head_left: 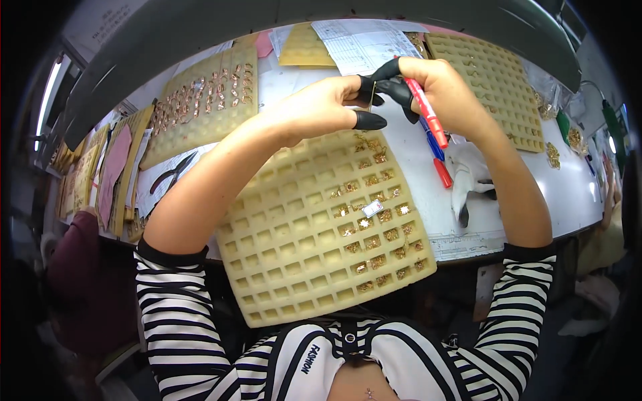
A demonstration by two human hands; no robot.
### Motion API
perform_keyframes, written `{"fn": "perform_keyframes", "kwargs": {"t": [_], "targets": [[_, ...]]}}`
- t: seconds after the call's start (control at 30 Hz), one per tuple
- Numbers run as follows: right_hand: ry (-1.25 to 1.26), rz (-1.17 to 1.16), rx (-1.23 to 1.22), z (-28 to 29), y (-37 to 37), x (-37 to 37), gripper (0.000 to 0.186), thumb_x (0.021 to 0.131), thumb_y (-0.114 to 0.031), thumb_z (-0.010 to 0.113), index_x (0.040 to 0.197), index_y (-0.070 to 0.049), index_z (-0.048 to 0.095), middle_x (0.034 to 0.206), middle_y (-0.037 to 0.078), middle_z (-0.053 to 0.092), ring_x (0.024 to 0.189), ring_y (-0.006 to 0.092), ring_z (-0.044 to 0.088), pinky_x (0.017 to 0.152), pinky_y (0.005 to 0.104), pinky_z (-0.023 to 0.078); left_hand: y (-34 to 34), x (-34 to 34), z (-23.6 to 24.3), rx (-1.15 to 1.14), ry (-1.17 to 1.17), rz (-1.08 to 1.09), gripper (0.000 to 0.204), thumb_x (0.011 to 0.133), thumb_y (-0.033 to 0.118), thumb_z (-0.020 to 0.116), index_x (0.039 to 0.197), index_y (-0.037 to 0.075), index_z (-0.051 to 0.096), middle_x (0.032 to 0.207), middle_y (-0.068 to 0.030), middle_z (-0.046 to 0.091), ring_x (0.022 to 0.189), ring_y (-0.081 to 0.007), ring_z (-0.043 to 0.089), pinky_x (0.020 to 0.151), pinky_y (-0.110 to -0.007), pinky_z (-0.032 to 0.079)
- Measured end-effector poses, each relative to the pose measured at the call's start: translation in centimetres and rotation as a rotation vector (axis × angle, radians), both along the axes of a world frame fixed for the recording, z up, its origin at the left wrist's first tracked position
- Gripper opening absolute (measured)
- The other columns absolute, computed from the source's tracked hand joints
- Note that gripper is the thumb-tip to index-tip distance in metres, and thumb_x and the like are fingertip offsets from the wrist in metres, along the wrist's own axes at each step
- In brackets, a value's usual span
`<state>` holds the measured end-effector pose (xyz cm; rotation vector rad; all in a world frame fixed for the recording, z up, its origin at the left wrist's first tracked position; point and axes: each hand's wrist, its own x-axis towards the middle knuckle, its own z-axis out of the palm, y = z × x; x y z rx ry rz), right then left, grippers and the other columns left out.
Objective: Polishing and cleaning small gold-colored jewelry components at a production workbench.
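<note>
My left hand [328,103] and my right hand [438,83] meet above the far part of a yellow foam tray [281,247], black covers on several fingertips. Between them is a thin gold-coloured strand [372,95]; the left index finger and the right fingertips close around its upper end, and the left thumb stays apart. A red marker pen [428,110] is tucked in my right hand. Small gold jewellery pieces [378,260] fill the pockets on the tray's right side; its left pockets hold nothing. A small white tag [372,208] lies among the pieces.
Black-handled pliers [172,172] lie at the left, near a tray of pinkish-gold jewellery [207,93]. Another yellow tray [491,87] stands far right. Blue and red pens [438,157], a white animal-shaped object [466,177] and a ruler [465,244] lie right. Papers [364,43] lie behind.
</note>
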<state>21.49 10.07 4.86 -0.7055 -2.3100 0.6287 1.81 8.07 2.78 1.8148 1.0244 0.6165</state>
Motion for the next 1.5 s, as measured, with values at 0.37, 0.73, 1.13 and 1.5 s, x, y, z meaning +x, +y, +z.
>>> {"fn": "perform_keyframes", "kwargs": {"t": [0.37, 0.73, 1.13, 1.5], "targets": [[0.442, -0.197, -0.27, 0.3, 1.3, 4.8, 0.021, 0.087, -0.018, 0.051, 0.102, -0.004, 0.057, 0.055, -0.005, 0.048, 0.042, -0.0005, 0.037, 0.038, 0.0136, 0.022, -1.2, -2.3, 1.1, -0.038, 0.194, 0.158, 0.015, 0.083, 0.011, 0.055, 0.093, 0.002, 0.061, 0.077, -0.0013, 0.062, 0.071, -0.0057, 0.054, 0.068, -0.019, 0.042], [0.489, -0.197, -0.362, -0.7, -1.1, 3.8, 0.023, 0.086, -0.014, 0.05, 0.105, -0.001, 0.056, 0.057, -0.004, 0.049, 0.044, -0.0014, 0.04, 0.038, 0.0119, 0.025, -4.7, -3.9, 3.9, 0.086, 0.231, 0.255, 0.014, 0.085, 0.004, 0.051, 0.094, -0.001, 0.06, 0.083, -0.0049, 0.063, 0.078, -0.0094, 0.059, 0.069, -0.023, 0.049], [-0.074, 0.021, -0.203, -4.3, -4.3, -0.9, 0.006, 0.074, -0.006, 0.058, 0.079, -0.004, 0.057, 0.06, 0.014, 0.055, 0.053, 0.025, 0.054, 0.051, 0.0316, 0.041, -6.9, -2.3, 3.2, 0.057, 0.266, 0.165, 0.014, 0.085, 0.005, 0.054, 0.097, -0.002, 0.058, 0.082, -0.0047, 0.063, 0.075, -0.0082, 0.059, 0.067, -0.021, 0.048], [-0.127, 0.006, -0.111, -5.2, -4.5, -1.9, 0.007, 0.075, -0.011, 0.058, 0.081, -0.008, 0.059, 0.063, 0.015, 0.057, 0.058, 0.0303, 0.056, 0.053, 0.0361, 0.043, -7.0, -2.9, 2.8, 0.107, 0.309, 0.169, 0.015, 0.084, 0.003, 0.053, 0.098, -0.003, 0.057, 0.084, -0.0041, 0.062, 0.079, -0.0085, 0.06, 0.069, -0.021, 0.048]]}}
